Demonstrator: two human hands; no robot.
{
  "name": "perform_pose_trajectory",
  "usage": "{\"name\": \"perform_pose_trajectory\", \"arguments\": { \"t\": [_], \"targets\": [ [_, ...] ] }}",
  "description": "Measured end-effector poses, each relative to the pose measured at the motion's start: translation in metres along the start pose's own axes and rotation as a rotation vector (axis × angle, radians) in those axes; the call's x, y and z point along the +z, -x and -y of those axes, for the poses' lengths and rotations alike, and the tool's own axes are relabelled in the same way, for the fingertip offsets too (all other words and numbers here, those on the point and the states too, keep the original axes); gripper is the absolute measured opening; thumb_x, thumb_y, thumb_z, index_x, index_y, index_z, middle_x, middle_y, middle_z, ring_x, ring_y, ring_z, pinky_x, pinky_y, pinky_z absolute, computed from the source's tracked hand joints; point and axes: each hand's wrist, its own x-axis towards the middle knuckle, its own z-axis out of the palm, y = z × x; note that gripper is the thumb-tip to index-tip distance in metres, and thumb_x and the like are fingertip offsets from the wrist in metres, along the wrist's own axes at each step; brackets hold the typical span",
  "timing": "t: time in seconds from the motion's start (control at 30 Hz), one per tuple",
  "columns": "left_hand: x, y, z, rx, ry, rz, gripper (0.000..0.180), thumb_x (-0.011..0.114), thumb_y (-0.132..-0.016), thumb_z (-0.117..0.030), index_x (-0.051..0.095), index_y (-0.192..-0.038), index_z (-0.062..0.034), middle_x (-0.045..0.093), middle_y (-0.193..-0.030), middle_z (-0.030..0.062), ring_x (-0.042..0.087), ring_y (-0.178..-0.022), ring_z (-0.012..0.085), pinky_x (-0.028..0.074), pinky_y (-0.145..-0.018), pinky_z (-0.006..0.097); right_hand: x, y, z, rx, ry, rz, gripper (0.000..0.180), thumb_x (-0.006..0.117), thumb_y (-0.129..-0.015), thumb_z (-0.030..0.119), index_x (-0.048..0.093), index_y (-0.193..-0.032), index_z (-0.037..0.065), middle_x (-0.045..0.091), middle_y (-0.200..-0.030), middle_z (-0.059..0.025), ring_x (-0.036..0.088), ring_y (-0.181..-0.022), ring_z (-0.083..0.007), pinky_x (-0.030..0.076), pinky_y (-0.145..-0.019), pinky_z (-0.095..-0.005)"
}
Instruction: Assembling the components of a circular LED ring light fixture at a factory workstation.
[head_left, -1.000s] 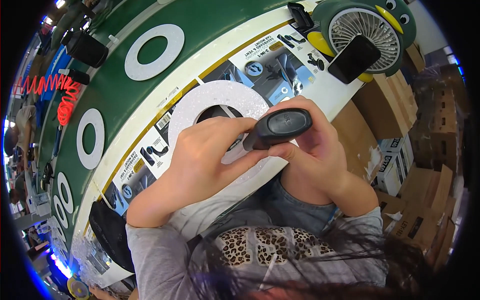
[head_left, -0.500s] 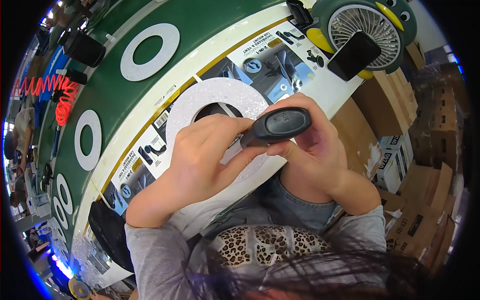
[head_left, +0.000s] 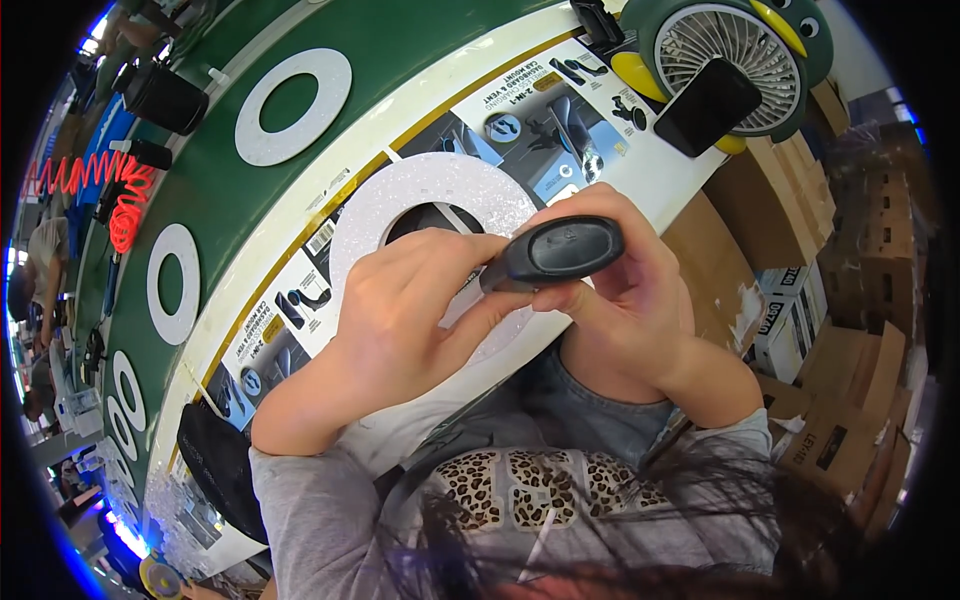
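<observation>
A black oval plastic part (head_left: 560,250) is held in front of my chest by both hands. My left hand (head_left: 410,320) grips its left end with the fingers curled over it. My right hand (head_left: 625,300) cups it from the right and below, thumb along its underside. Just behind the hands, a white glittery foam ring (head_left: 400,200) lies on printed product cards (head_left: 540,120) at the edge of the white work surface. The part's lower side is hidden by my fingers.
A green conveyor belt (head_left: 230,210) carries more white rings (head_left: 290,105). A green bird-shaped desk fan (head_left: 730,50) with a black phone (head_left: 705,105) leaning on it stands at the right. Cardboard boxes (head_left: 840,330) are stacked at the right. Black holders (head_left: 160,95) and a red coiled cable (head_left: 110,185) sit at far left.
The hands and the black part stay nearly in place; the fingers have shifted slightly on it and the view has tilted a little.
</observation>
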Motion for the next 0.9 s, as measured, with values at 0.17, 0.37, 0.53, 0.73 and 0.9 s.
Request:
{"name": "perform_pose_trajectory", "arguments": {
  "t": [0.17, 0.37, 0.53, 0.73, 0.9],
  "targets": [
    [-0.012, -0.004, -0.014, -0.031, -0.068, 0.042, 0.04, 0.084, -0.065, -0.013, 0.064, -0.096, 0.0018, 0.065, -0.078, 0.0121, 0.064, -0.066, 0.0264, 0.05, -0.056, 0.033, 0.004, 0.0, 0.007, -0.038, -0.059, 0.043, 0.047, 0.071, -0.077, -0.008, 0.053, -0.12, 0.0, 0.054, -0.115, -0.0097, 0.058, -0.107, -0.0183, 0.047, -0.092, -0.0305],
    [-0.031, 0.004, -0.034, -0.069, -0.195, 0.107, 0.04, 0.086, -0.067, -0.016, 0.063, -0.093, 0.0032, 0.063, -0.073, 0.0114, 0.063, -0.061, 0.0254, 0.048, -0.052, 0.033, 0.015, -0.001, 0.01, -0.075, 0.071, 0.133, 0.049, 0.079, -0.073, -0.001, 0.056, -0.116, -0.003, 0.059, -0.112, -0.0123, 0.06, -0.103, -0.0196, 0.049, -0.086, -0.0301],
    [-0.03, 0.018, -0.032, -0.088, -0.184, 0.092, 0.04, 0.087, -0.066, -0.015, 0.063, -0.091, 0.0039, 0.062, -0.071, 0.0114, 0.062, -0.059, 0.0253, 0.047, -0.051, 0.032, 0.021, -0.002, 0.005, -0.156, 0.253, 0.133, 0.046, 0.082, -0.07, 0.005, 0.062, -0.111, 0.002, 0.066, -0.101, -0.0086, 0.064, -0.093, -0.0189, 0.049, -0.08, -0.029],
    [-0.026, 0.022, -0.03, -0.073, -0.17, 0.041, 0.039, 0.087, -0.065, -0.013, 0.063, -0.09, 0.004, 0.063, -0.071, 0.0115, 0.062, -0.06, 0.0251, 0.047, -0.052, 0.031, 0.026, -0.001, 0.003, -0.191, 0.25, 0.073, 0.043, 0.083, -0.068, 0.005, 0.064, -0.106, 0.002, 0.067, -0.096, -0.009, 0.065, -0.086, -0.0195, 0.049, -0.076, -0.0293],
    [-0.024, 0.025, -0.028, -0.097, -0.151, 0.049, 0.035, 0.084, -0.065, -0.008, 0.062, -0.09, 0.0037, 0.062, -0.073, 0.0119, 0.062, -0.062, 0.0256, 0.047, -0.054, 0.032, 0.026, -0.002, 0.0, -0.202, 0.265, 0.07, 0.042, 0.082, -0.068, 0.004, 0.064, -0.106, 0.002, 0.067, -0.095, -0.0089, 0.065, -0.084, -0.0194, 0.049, -0.074, -0.0291]
  ]
}}
